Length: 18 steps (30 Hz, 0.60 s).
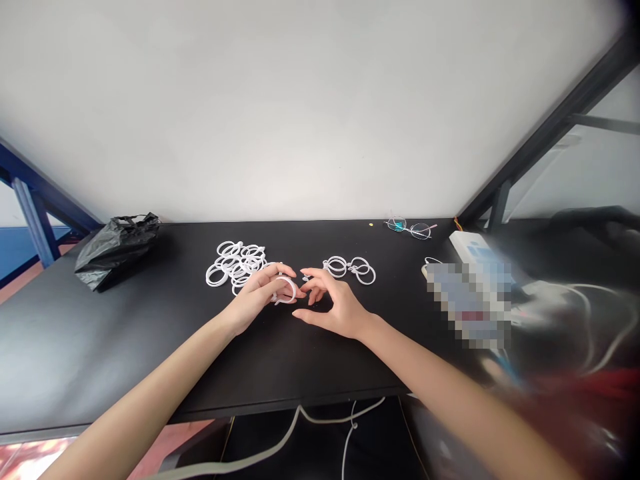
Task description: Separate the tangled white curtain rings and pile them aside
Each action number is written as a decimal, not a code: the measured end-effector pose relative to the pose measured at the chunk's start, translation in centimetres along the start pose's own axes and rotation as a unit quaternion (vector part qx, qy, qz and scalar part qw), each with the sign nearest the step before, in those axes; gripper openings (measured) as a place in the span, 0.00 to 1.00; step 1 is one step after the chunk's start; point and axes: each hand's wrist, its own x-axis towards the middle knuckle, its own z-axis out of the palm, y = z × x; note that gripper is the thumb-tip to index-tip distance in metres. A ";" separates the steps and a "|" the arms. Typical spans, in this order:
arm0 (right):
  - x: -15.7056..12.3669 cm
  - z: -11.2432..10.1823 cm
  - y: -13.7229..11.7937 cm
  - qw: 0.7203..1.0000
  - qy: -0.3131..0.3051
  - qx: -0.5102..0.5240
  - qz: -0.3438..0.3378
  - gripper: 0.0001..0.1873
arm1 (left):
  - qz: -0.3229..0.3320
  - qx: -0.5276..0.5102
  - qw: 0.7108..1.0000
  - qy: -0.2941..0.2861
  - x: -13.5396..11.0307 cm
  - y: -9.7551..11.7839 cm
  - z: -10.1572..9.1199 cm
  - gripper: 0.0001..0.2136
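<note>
A white plastic curtain ring (pixel 293 288) is held upright between the thumb and fingers of my left hand (pixel 263 287). Facing it, my right hand (pixel 333 303) has its thumb spread away from the fingers, with nothing visible in its grasp. A small white piece (pixel 306 278) shows by the right fingertips; whether they touch it I cannot tell. Behind and left of my left hand is a heap of similar white rings (pixel 217 275), partly covered by that hand. Several more rings (pixel 363 270) lie beyond my right hand.
The black table (pixel 165 360) meets a pale wall (pixel 300 120). A crumpled black plastic bag (pixel 117 250) lies at left. Glasses (pixel 420 231) rest at the back right. Further right are a white box (pixel 467 243), a pixelated object (pixel 465 307) and cables (pixel 587 320). Another cable (pixel 270 450) hangs below the front edge.
</note>
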 end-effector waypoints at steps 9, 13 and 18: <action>0.0 0.0 -0.1 1.000 0.006 -0.024 0.006 0.32 | 0.033 0.052 0.998 0.013 0.2 -0.4 -0.2 0.10; 0.0 0.1 -0.1 0.999 0.006 -0.036 0.011 0.29 | 0.032 0.083 0.996 0.013 0.2 -0.5 -0.2 0.16; 0.0 0.1 0.0 0.999 0.012 -0.042 0.004 0.27 | 0.042 0.063 0.997 0.009 0.3 -0.4 -0.2 0.18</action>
